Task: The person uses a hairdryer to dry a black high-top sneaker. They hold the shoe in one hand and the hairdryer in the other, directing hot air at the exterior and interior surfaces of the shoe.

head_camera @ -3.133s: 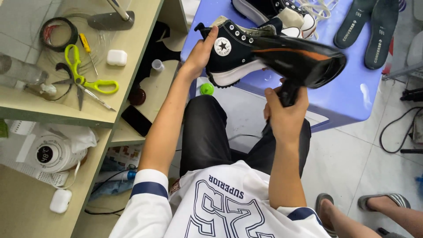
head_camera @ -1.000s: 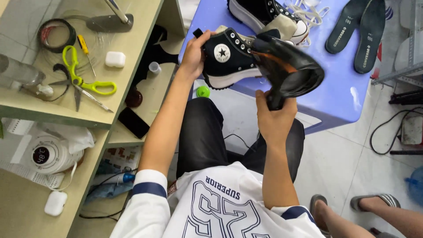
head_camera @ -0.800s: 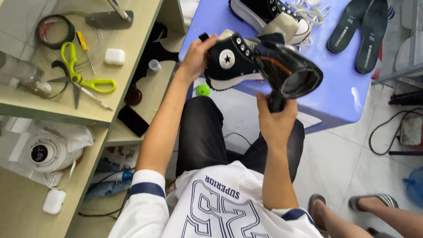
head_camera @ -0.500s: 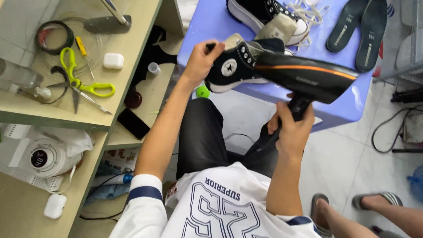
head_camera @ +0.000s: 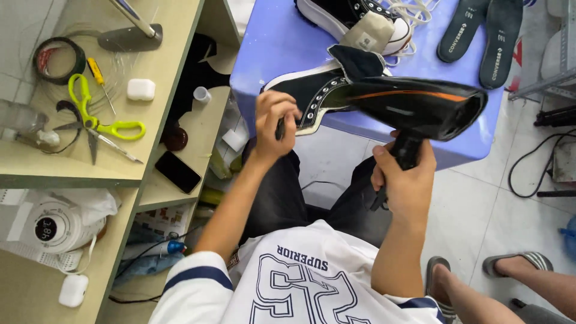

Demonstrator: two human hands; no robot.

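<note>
The left hand (head_camera: 273,120) is clamped on the heel end of a black high-top shoe (head_camera: 312,96), holding it tilted at the near edge of the blue surface (head_camera: 270,42), with the white sole turned toward ten o'clock and the row of eyelets facing the camera. The right hand (head_camera: 405,177) is wrapped tightly round the handle of a black hair dryer (head_camera: 414,108), whose barrel lies level and crosses just in front of the shoe's upper; the wide open end at three o'clock looks like the intake, so the nozzle seems to point into the shoe, though that end is hidden behind the shoe's tongue. The step in hand looks like drying or warming the shoe with air. A good next move would call for a steady grip on the heel while the shoe is turned so the air reaches another part, with the dryer kept just off the fabric. At twelve o'clock on the surface lies a second shoe (head_camera: 354,24) with loose white laces (head_camera: 414,12), and two dark insoles (head_camera: 480,36) rest at one o'clock. On the wooden shelf (head_camera: 174,78) at nine o'clock lie green scissors (head_camera: 99,123), a roll of tape (head_camera: 57,60) and a small white case (head_camera: 141,90); a phone (head_camera: 177,172) sits on the lower shelf.
</note>
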